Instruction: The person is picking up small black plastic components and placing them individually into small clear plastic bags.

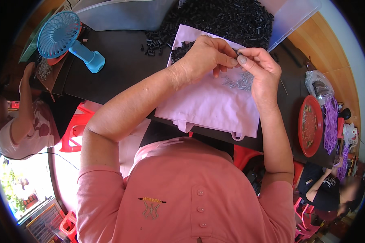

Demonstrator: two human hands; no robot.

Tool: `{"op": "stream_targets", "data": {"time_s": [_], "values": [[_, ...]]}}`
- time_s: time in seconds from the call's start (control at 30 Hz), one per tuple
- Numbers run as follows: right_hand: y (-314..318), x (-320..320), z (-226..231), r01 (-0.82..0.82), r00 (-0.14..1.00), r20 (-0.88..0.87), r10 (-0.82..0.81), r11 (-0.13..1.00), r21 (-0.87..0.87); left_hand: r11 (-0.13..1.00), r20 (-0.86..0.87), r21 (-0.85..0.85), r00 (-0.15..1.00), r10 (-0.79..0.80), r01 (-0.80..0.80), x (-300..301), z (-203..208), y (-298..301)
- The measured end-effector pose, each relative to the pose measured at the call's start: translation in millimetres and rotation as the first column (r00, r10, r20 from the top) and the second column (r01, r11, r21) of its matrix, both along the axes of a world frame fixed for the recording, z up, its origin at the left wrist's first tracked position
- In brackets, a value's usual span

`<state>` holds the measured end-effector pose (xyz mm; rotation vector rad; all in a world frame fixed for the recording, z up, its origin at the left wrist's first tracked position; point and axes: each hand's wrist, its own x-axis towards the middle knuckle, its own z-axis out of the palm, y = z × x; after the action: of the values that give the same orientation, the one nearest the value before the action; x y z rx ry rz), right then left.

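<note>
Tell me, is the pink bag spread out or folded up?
Spread out: the pink bag lies flat on the table, handles toward the person, with black pieces and silvery bits on top.

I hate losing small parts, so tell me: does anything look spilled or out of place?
Perhaps some small black pieces: they lie scattered on the dark table, to the left of the main heap. Lying apart like that, they look spilled, though it may be deliberate.

Blue fan (60, 35) left; red tray (308, 154) right, purple strands (330, 125) beside it; 1 person (22, 131) either side.
</note>
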<state>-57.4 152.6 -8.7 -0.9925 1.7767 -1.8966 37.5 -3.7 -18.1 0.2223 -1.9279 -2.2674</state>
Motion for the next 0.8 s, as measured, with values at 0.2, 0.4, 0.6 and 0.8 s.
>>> {"op": "stream_targets", "data": {"time_s": [0.2, 0.4, 0.6, 0.8], "values": [[1, -2, -4, -0.008, 1.000, 0.013, 0.008, 1.000, 0.021, 1.000, -0.005, 0.016, 1.000, 0.025, -0.025, -2, -4, 3], [0, 1, -2, 0.009, 0.999, -0.045, -0.007, 0.999, 0.046, 1.000, 0.003, 0.012, 1.000, 0.003, -0.003, 1, 0, 1], [0, 1, -4, 0.034, 0.990, -0.140, -0.027, 0.998, 0.049, 1.000, 0.009, 0.028, 1.000, 0.007, -0.007, 1, 1, 1], [2, -4, -11, 0.015, 0.978, -0.208, -0.007, 0.999, 0.039, 1.000, 0.027, 0.009, 1.000, -0.002, 0.001, 2, 3, 2]]}}
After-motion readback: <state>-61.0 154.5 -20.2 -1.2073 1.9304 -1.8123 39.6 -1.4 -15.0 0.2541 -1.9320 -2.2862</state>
